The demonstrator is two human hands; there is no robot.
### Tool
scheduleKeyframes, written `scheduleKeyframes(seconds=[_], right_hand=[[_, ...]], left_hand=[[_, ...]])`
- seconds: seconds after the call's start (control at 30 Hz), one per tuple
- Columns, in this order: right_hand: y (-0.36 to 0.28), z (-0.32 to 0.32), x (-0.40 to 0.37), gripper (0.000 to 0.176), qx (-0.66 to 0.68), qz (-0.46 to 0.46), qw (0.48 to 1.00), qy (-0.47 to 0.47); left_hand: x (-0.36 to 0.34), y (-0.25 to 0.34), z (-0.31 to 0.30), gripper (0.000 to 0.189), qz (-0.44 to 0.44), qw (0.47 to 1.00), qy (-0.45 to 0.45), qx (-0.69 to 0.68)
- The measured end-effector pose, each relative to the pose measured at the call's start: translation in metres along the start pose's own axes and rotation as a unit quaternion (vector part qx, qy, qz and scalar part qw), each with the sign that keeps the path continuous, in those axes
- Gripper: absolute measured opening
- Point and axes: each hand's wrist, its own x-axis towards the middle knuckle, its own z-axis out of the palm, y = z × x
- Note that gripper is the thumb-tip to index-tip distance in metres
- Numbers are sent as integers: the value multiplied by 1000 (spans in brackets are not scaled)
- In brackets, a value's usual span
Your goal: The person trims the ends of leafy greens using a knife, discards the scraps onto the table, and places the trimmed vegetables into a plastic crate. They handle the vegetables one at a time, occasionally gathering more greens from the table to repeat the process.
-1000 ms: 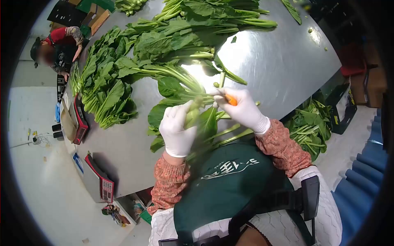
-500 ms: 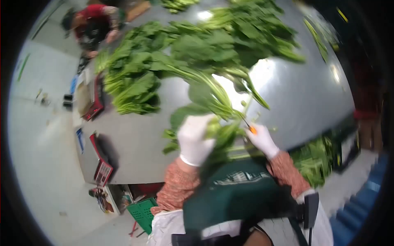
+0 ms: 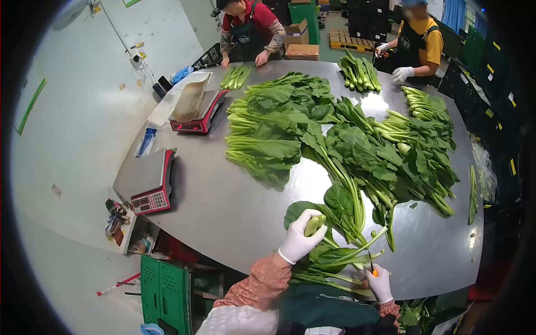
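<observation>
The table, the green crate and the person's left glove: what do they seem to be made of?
The table looks like bare metal, probably stainless steel: smooth, grey, with bright glare spots. The green crate looks like moulded plastic, evenly coloured with slots in its panels. The left glove seems thin, white rubber, perhaps latex or nitrile, since it fits closely.
</observation>
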Motion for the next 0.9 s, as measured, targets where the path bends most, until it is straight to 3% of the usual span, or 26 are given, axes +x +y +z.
scheduleKeyframes(seconds=[0.13, 0.2, 0.3, 0.43, 0.5, 0.53, 0.57, 0.63, 0.67, 0.73, 0.8, 0.9], right_hand=[[31, 6, 9, 14, -113, -98, 988, 44], [30, 8, 6, 16, -173, -141, 973, 58], [22, 5, -1, 19, -192, -102, 975, 54], [25, -5, -6, 23, -218, -124, 965, 74], [42, -19, -9, 22, -413, -125, 900, 60], [29, -23, -8, 21, -254, -78, 964, 9], [16, -32, -12, 21, -90, -24, 994, -48], [-28, -48, -36, 21, 166, 79, 975, -124], [-36, -49, -35, 21, 99, 66, 988, -98], [-16, -45, -26, 23, -74, -1, 997, -36], [26, -44, -7, 23, -283, -108, 953, 34], [-35, -45, -14, 25, -77, -43, 995, -52]], left_hand=[[-3, -2, -2, 22, -48, 998, -29, 9], [0, 6, 0, 20, 3, 999, -23, 47], [-4, 6, 2, 17, 24, 997, -7, 76], [-5, 8, -3, 17, 41, 993, 19, 114], [-6, 7, -8, 17, 40, 992, 27, 115], [-7, 7, -10, 16, 46, 993, 30, 109], [-7, 6, -13, 16, 24, 995, 36, 89], [-16, 12, -15, 17, -42, 997, 39, 44], [-16, 8, -17, 16, 42, 993, 57, 90], [-20, 7, -20, 15, 28, 995, 53, 78], [-22, 9, -22, 14, 17, 996, 54, 72], [-28, 10, -24, 15, -5, 997, 60, 56]])
